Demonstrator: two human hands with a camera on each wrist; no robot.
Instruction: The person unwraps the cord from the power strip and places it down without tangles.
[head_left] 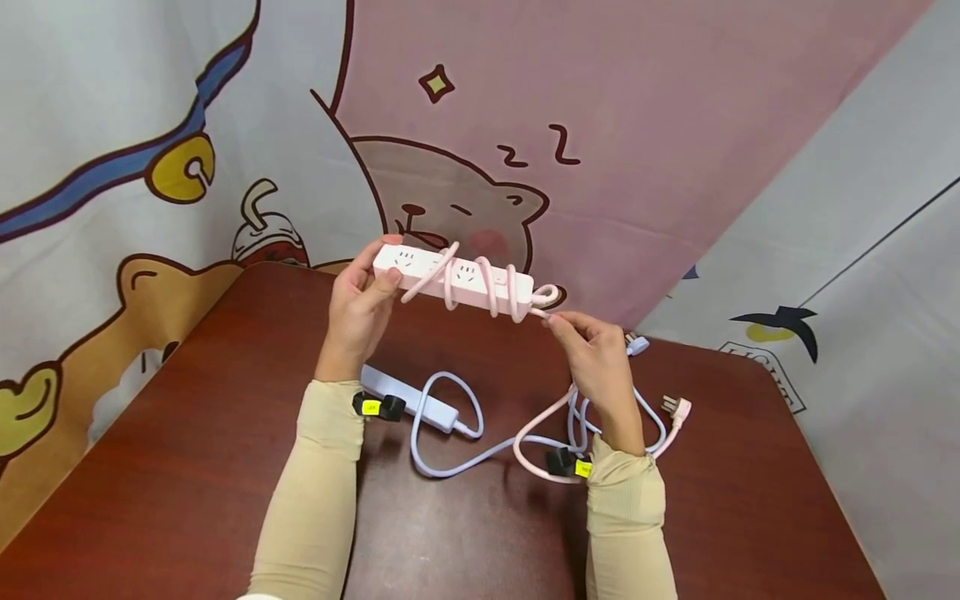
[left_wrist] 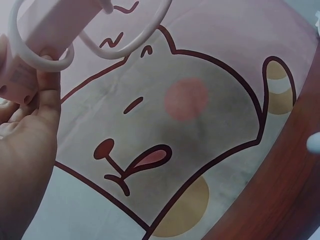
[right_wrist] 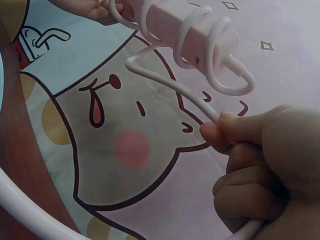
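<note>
A white-and-pink power strip [head_left: 420, 268] is held up above the table, its own pink cord [head_left: 487, 287] wound around it in several loose turns. My left hand [head_left: 362, 296] grips the strip's left end, thumb on the front side. At the other end, my right hand [head_left: 600, 358] pinches the cord between thumb and forefinger. In the right wrist view the cord [right_wrist: 170, 82] runs from under the strip to those fingertips, and the other fingers curl around its lower part. From the right hand, the cord drops to the table and ends in a pink plug [head_left: 681, 410].
On the brown table [head_left: 450, 533] lies a light blue power strip [head_left: 408, 396] behind the left wrist. Its blue cord [head_left: 465, 471] loops rightward beneath the right forearm to a blue plug [head_left: 637, 345] near the far edge. A cartoon-printed curtain [head_left: 637, 167] hangs behind the table.
</note>
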